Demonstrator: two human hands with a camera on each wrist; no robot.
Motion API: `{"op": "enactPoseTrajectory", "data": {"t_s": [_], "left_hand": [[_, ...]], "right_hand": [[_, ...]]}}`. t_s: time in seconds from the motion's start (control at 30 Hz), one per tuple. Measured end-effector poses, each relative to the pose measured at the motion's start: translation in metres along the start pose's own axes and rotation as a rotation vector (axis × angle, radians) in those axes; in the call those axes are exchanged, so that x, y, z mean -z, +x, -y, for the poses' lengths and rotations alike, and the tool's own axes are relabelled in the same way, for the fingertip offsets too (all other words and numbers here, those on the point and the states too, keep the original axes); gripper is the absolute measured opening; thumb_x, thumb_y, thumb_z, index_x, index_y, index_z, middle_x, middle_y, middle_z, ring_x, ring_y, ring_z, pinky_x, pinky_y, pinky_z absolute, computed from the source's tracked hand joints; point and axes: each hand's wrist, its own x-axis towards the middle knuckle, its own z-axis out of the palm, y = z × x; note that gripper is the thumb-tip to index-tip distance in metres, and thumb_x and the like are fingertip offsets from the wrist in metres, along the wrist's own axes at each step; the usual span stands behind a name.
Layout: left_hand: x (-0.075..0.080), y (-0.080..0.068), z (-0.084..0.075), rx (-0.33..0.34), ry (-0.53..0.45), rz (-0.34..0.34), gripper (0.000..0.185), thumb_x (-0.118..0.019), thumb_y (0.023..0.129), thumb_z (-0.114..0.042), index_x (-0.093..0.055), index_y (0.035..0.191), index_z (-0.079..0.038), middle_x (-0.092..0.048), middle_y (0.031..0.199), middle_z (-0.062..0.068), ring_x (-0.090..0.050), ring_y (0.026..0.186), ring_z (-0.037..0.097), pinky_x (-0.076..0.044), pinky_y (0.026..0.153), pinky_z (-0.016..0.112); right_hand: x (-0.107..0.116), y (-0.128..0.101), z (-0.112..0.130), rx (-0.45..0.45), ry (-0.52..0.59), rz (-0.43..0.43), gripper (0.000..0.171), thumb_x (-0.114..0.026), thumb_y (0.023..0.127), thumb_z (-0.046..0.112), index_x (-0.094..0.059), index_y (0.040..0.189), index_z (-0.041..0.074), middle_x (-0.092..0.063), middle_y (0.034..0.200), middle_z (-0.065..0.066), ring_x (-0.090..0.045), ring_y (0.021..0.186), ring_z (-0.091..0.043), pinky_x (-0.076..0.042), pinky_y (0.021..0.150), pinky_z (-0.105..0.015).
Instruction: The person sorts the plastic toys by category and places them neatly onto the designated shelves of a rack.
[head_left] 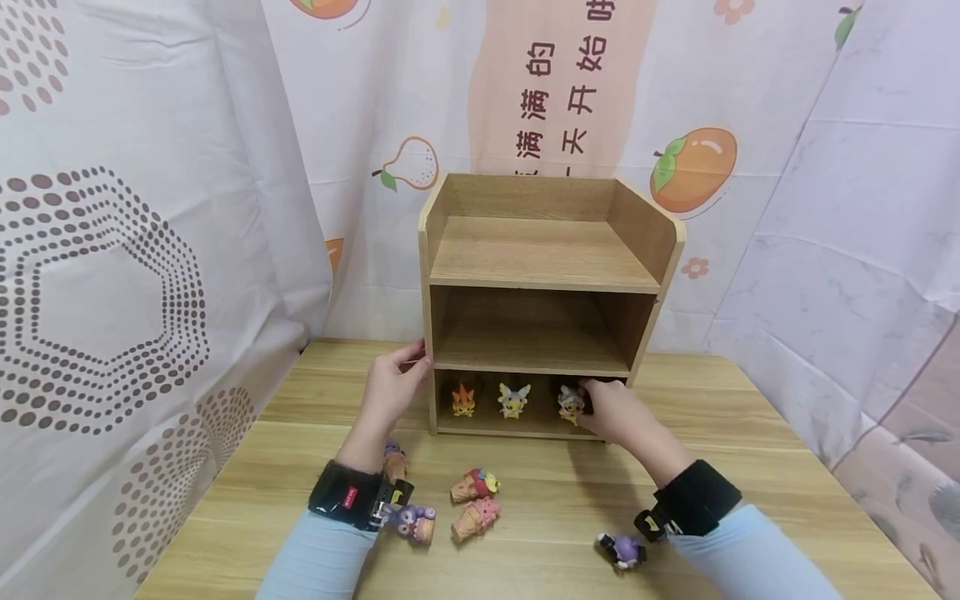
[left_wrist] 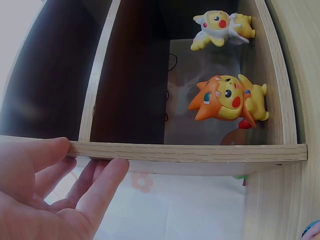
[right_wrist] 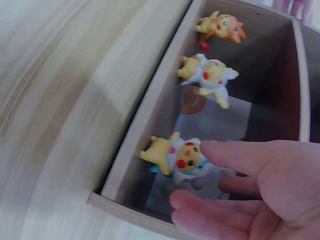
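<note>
A small wooden shelf unit point(head_left: 543, 250) stands on the table. In its bottom compartment stand an orange-hooded yellow figurine point(head_left: 463, 402), a white-hooded one point(head_left: 513, 401) and a third in a white and teal hood point(right_wrist: 182, 159). My right hand point(head_left: 618, 411) reaches in from the right; its thumb and fingers are spread beside the third figurine, with one fingertip right at its hood. On the other side, my left hand point(head_left: 395, 382) touches the unit's left side panel point(left_wrist: 190, 152) with extended fingers near the front edge.
Ice-cream-cone figures lie before the unit, one red-topped point(head_left: 474, 486), one pink point(head_left: 476, 518). Purple figures point(head_left: 415, 523) lie by the left wrist. Another purple figure with black parts point(head_left: 622, 551) lies near the right wrist. A printed curtain point(head_left: 360, 275) hangs behind.
</note>
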Motion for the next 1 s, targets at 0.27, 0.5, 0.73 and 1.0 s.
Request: {"op": "enactPoseTrajectory", "data": {"t_s": [0.27,0.5,0.73,1.0], "left_hand": [[0.001,0.000,0.001,0.006,-0.010,-0.012,0.041,-0.065,0.099,-0.005,-0.059,0.139,0.001,-0.064,0.129,0.024,-0.064,0.113,0.035,-0.057,0.090,0.044],[0.001,-0.001,-0.001,0.017,0.010,-0.012,0.041,-0.064,0.100,-0.007,-0.060,0.140,-0.002,-0.064,0.129,0.022,-0.064,0.114,0.033,-0.057,0.091,0.044],[0.000,0.000,-0.003,0.015,0.019,-0.016,0.039,-0.065,0.100,-0.008,-0.062,0.139,-0.003,-0.064,0.130,0.023,-0.064,0.114,0.034,-0.057,0.090,0.043],[-0.001,-0.002,-0.009,0.036,0.032,-0.007,0.040,-0.061,0.101,-0.003,-0.057,0.140,0.002,-0.061,0.133,0.028,-0.062,0.117,0.040,-0.055,0.093,0.048]], "right_hand": [[0.023,-0.013,-0.005,0.063,0.053,0.051,0.043,-0.081,0.086,0.018,-0.068,0.120,-0.005,-0.064,0.074,-0.005,-0.056,0.062,-0.016,-0.049,0.060,-0.037],[0.048,-0.025,-0.008,0.104,0.073,0.148,0.042,-0.083,0.085,0.023,-0.070,0.117,0.000,-0.073,0.093,-0.007,-0.070,0.089,-0.027,-0.057,0.076,-0.045],[0.060,-0.034,-0.015,0.174,0.082,0.220,0.041,-0.083,0.084,0.024,-0.071,0.118,0.004,-0.073,0.101,-0.004,-0.070,0.093,-0.029,-0.057,0.080,-0.047],[0.063,-0.044,-0.024,0.214,0.136,0.333,0.040,-0.084,0.082,0.023,-0.072,0.117,0.009,-0.072,0.111,-0.007,-0.070,0.095,-0.030,-0.058,0.080,-0.043]]}}
